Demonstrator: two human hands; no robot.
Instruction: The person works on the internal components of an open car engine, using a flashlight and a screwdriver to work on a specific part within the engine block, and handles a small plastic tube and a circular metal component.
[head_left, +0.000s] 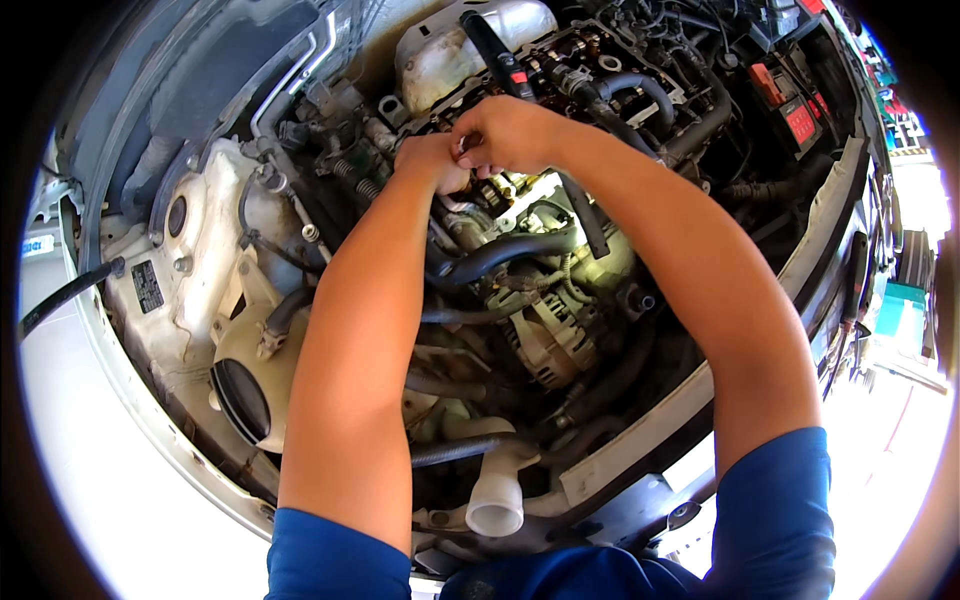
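Both my hands meet over the left end of the open engine, beneath the raised hood. My right hand is closed, its thumb and fingertips pinched together beside my left hand. Whatever they hold is too small or hidden to name. My left hand reaches down against the engine, with its fingers mostly out of sight. Just beyond my right hand, a black work light with a red button leans on the engine. Bright light falls below my hands, near a black curved hose.
An alternator sits low at the front of the engine. A cream fluid tank with a black cap stands at the left. A white funnel-shaped neck rises near the front edge. The battery with red parts lies far right.
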